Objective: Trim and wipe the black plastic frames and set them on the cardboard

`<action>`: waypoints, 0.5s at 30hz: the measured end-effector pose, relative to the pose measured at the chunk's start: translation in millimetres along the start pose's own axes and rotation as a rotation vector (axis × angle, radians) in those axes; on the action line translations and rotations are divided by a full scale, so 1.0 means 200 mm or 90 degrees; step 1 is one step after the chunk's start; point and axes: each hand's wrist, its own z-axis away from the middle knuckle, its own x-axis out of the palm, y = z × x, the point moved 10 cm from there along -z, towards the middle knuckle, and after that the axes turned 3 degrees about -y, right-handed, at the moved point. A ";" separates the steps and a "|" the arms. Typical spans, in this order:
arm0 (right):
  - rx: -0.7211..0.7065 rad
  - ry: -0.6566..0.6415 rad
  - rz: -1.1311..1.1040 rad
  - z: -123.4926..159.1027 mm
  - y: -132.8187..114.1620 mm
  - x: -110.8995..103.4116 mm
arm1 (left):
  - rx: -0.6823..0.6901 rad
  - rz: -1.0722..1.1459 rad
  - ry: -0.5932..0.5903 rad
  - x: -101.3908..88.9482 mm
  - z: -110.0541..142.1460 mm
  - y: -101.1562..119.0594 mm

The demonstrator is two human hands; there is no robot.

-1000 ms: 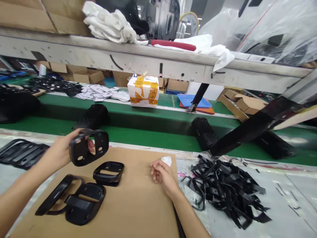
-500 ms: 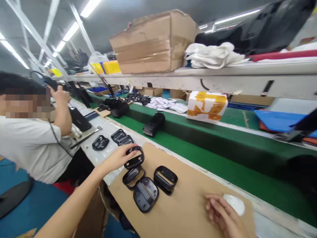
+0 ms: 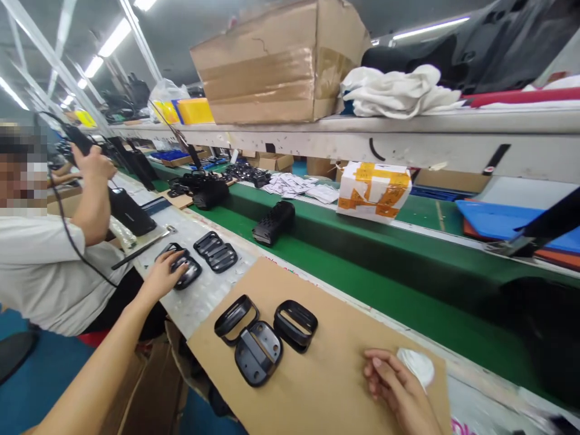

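At the left end of the bench, my left hand (image 3: pixel 164 277) has its fingers on a black plastic frame (image 3: pixel 189 275), which sits beside and partly over another black part. Close by lie two more black frames (image 3: pixel 216 252). On the brown cardboard sheet (image 3: pixel 335 374) are three similar pieces: a ring-shaped frame (image 3: pixel 225 326) on its side, a flat one (image 3: pixel 248 367) with holes, and an upright slotted one (image 3: pixel 283 329). My right hand (image 3: pixel 399 386) hovers at the sheet's right side, fingers loosely curled and nothing visible in them. Beside it is a white round pad (image 3: pixel 417 366).
A co-worker (image 3: pixel 49 260) sits at the left with a raised hand holding a dark tool. Beyond the bench runs a green conveyor (image 3: pixel 317 266) carrying a black part (image 3: pixel 274 223). A taped white box (image 3: pixel 374 190) stands behind it, under a shelf (image 3: pixel 317 138).
My left hand has carried a black frame from the cardboard leftward to the parts on the bench. My right hand has stayed near the white pad. The view has shifted slightly.
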 end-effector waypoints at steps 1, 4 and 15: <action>-0.006 -0.004 0.004 0.00 0.00 0.01 | 0.021 0.020 0.010 0.00 0.03 0.04; -0.018 -0.010 0.010 0.00 -0.01 0.02 | 0.063 0.107 -0.105 0.13 0.20 0.23; -0.064 -0.015 0.033 0.02 -0.07 0.07 | 0.165 0.015 -0.299 0.50 0.45 0.62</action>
